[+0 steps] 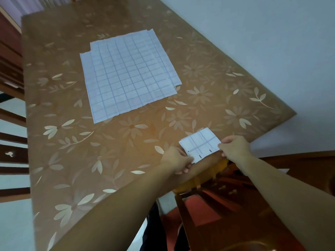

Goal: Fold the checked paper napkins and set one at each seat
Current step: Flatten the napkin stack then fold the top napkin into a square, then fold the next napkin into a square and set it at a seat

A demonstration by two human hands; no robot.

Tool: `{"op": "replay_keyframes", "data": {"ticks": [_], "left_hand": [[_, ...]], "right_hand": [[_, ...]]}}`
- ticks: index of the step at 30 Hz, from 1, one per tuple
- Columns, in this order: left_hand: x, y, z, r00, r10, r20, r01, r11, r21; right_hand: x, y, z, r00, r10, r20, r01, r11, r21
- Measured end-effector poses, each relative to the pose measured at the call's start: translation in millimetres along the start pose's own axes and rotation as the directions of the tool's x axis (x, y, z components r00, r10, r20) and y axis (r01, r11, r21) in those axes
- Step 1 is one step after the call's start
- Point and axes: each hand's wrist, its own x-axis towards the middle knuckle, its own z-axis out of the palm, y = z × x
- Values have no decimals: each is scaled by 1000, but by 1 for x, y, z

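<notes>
Pinching the folded napkin (200,144) from both sides, the person holds it flat at the edge of the bench (90,142), nearer to them than the stack of unfolded napkins (128,75) and off to the stack's right. The left hand (176,162) has curled fingers nipping the napkin's near-left corner. The right hand (235,149) nips its right edge the same way, thumb and fingers closed on the paper. Gripping opposite sides likely keeps the layers from springing open and lets the small square be lined up with the edge. A chair (199,205) with a red seat stands just past the napkin on the side away from the stack, so this spot looks like a seat being served. The stack lies mid-bench, its sheets slightly fanned, presumably waiting to be folded.
</notes>
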Motion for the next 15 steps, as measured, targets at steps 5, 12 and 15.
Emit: {"op": "replay_keyframes", "data": {"ticks": [5,12,15], "left_hand": [[-11,9,-18,996,50,-75,-37,985,171],[-67,55,-97,935,260,-242,-156,912,379],[-89,64,-135,887,380,-263,-211,839,501]], "right_hand": [[-4,-9,-12,1000,-28,12,29,994,-107],[-29,-84,-48,982,-191,10,191,981,-12],[-54,-125,-52,944,-327,42,327,945,-7]]}}
